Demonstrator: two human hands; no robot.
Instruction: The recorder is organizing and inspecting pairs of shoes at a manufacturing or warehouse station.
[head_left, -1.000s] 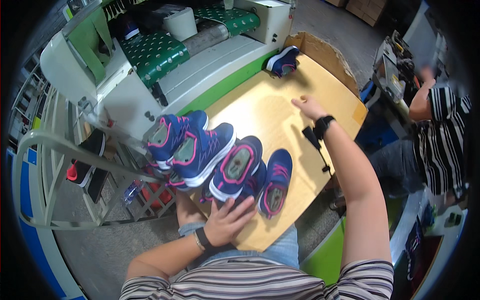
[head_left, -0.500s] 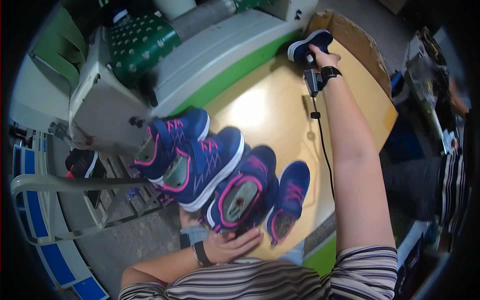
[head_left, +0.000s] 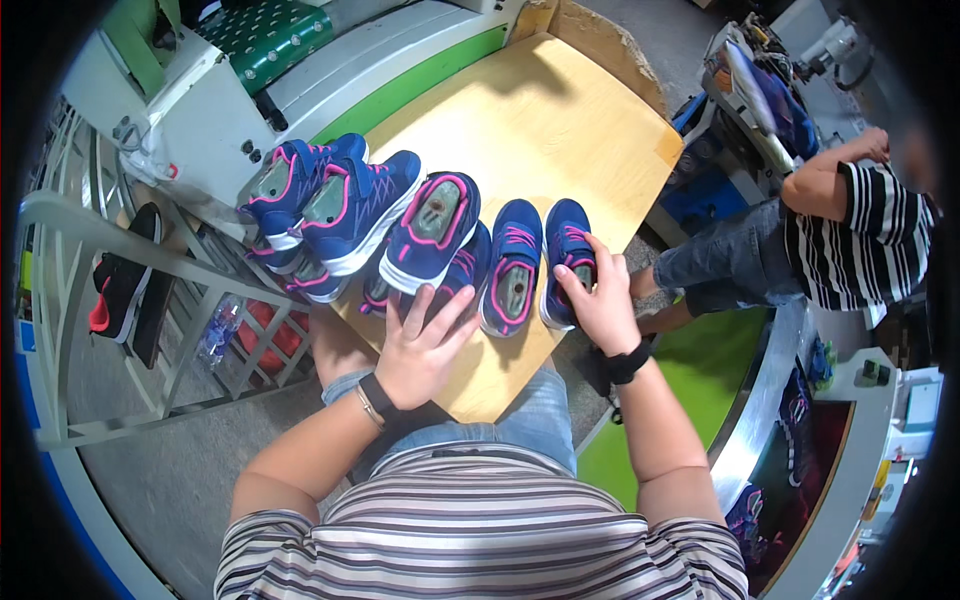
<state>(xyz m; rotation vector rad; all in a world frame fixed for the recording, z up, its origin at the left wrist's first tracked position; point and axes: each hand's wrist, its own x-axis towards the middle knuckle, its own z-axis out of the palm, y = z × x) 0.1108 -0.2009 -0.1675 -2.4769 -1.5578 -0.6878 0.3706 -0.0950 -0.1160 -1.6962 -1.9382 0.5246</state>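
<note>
Navy sneakers with pink trim stand on a pale wooden board. Round the heel of the rightmost sneaker [head_left: 567, 222], my right hand [head_left: 608, 308] is closed, thumb on one side and fingers on the other. That sneaker stands upright beside another single sneaker [head_left: 517, 235], toes pointing away. My left hand [head_left: 420, 352] has its fingers spread against the heel end of a stacked sneaker [head_left: 428, 250], which rests tilted on others. Farther left, more sneakers [head_left: 365, 215] lean together in a pile. Grey-green inserts show inside several openings.
The wooden board [head_left: 480, 110] has a cardboard edge [head_left: 600, 50] at its far end. A pale machine with a green dotted roller [head_left: 270, 45] stands far left. Near left is a metal rack [head_left: 150, 262] holding a black shoe [head_left: 125, 280]. Another person [head_left: 850, 225] stands at right.
My right hand has come back from the board's far end with a sneaker, now beside the single one. My left hand remains at the stacked sneakers, its fingers now spread. The view has shifted.
</note>
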